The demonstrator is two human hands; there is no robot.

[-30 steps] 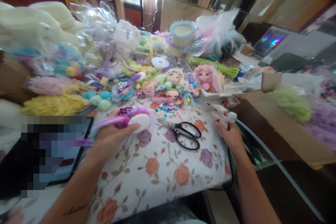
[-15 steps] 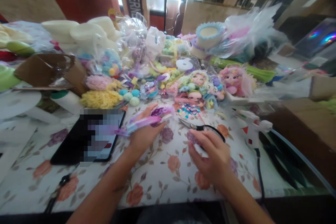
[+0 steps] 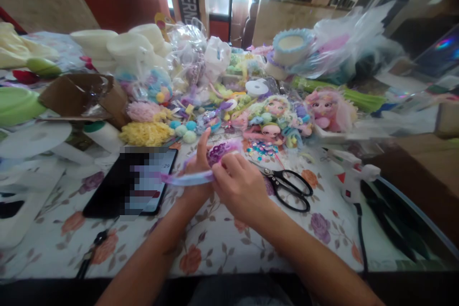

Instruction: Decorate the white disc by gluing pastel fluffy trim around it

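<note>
My left hand (image 3: 199, 165) is closed around a fuzzy purple ribbon piece (image 3: 218, 152) with a darker, glossy purple patch, its index finger sticking up. From it a pale lavender ribbon (image 3: 186, 180) trails left over the phone. My right hand (image 3: 241, 186) is pressed against the piece, fingertips pinched at its near side. Whatever small bit sits between those fingertips is hidden. Just right of my right hand lie black-handled scissors (image 3: 277, 182), their blades partly covered by it.
A phone (image 3: 107, 186) lies on the left. Loose sequins (image 3: 263, 150) and doll heads (image 3: 274, 107) are beyond my hands. On the right rests a white glue gun (image 3: 353, 172) with its cord. Pompoms (image 3: 188, 136), yarn (image 3: 146, 133) and an open cardboard box (image 3: 84, 98) crowd the back.
My right hand has moved left from beside the scissors to the purple ribbon piece, uncovering the scissors' handles. My left hand still holds the piece. The view has shifted slightly.
</note>
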